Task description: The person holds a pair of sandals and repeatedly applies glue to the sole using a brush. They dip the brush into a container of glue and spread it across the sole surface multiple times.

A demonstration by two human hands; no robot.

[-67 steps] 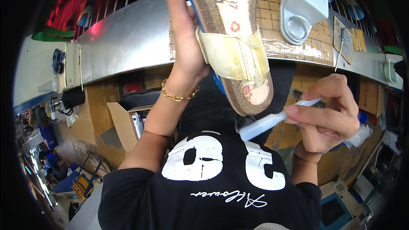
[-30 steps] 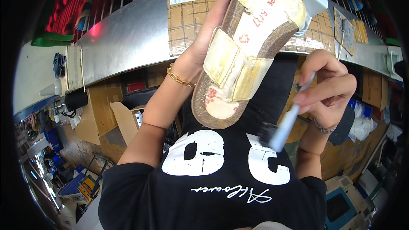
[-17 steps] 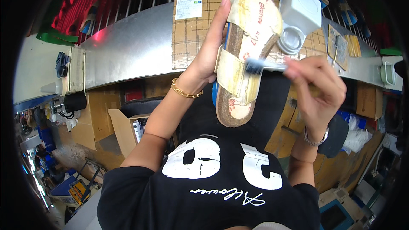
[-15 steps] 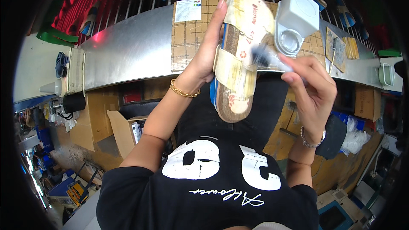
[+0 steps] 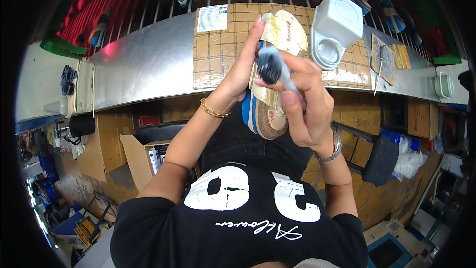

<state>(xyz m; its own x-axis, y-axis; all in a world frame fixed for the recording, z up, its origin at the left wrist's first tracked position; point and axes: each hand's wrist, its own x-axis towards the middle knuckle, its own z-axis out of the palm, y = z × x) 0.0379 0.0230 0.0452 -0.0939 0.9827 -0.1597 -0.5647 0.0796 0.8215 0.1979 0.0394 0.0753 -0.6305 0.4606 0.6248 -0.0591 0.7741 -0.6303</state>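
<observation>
The shoe point(image 5: 266, 97) is in the air, in front of the near edge of the worktop point(image 5: 144, 59), with its heel end toward the person's body. The left hand point(image 5: 242, 72) is gripping it along its left side; some of its fingers are hidden, so I cannot tell how they press. The right hand point(image 5: 312, 101) has its grip closed around the handle of a brush point(image 5: 270, 65). The dark bristles face the camera, and whether the brush touches the shoe I cannot tell.

I judge the shoe to be light, with a rather stiff brown base and softer pale straps. The yellowish areas on the straps may be sticky, so it seems better to hold it by the side edges, as the left hand does. The brush looks light too, and is best taken by its handle.

A white container point(image 5: 337, 25) stands on the cardboard point(image 5: 213, 52), right of the shoe.
</observation>
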